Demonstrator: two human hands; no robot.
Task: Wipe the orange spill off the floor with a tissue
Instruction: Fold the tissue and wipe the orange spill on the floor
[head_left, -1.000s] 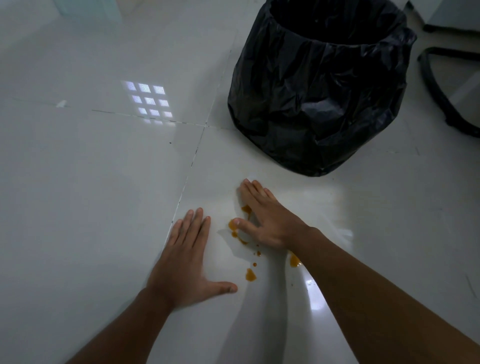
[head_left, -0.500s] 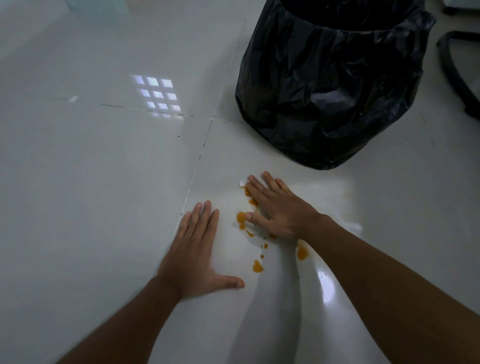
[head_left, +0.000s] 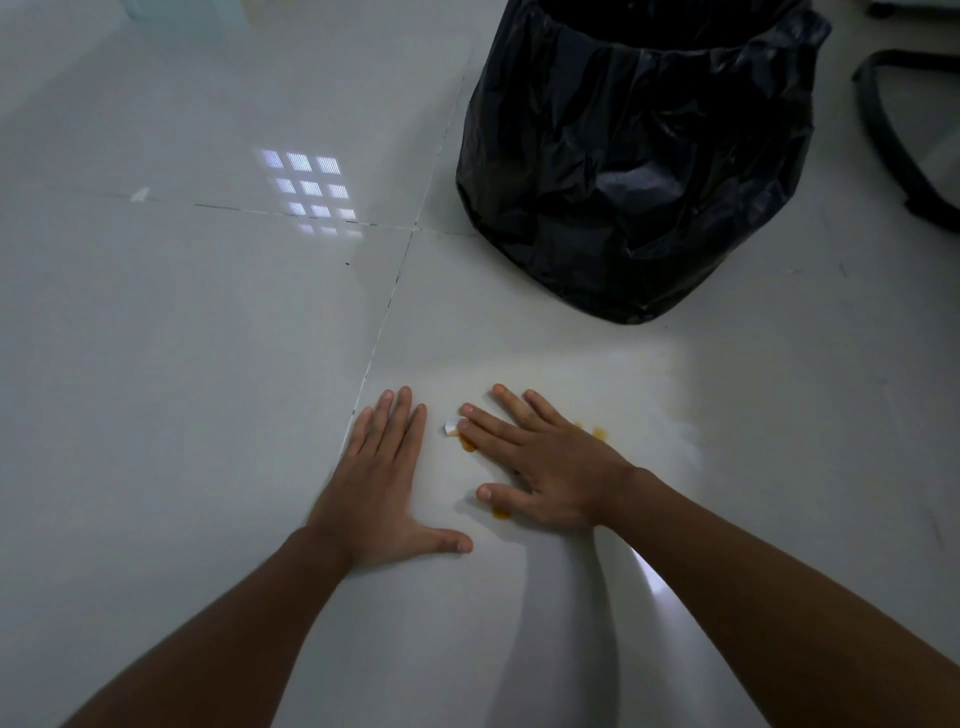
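Note:
My right hand (head_left: 545, 462) lies flat on the white floor tile, fingers spread, pressing a white tissue (head_left: 451, 426) of which only a small corner shows past the fingertips. Orange spill (head_left: 597, 432) drops show beside the knuckles, at the fingertips and under the thumb; most of the spill is hidden by the hand. My left hand (head_left: 379, 483) rests flat on the tile just left of it, palm down, fingers together, thumb out, holding nothing.
A bin lined with a black plastic bag (head_left: 634, 156) stands on the floor just beyond my right hand. A black curved chair base (head_left: 904, 150) is at the far right. Tile joints (head_left: 384, 317) cross left of the bin.
My right hand has slid over the spill toward me and to the left, covering most of the drops. The left hand has stayed flat in place.

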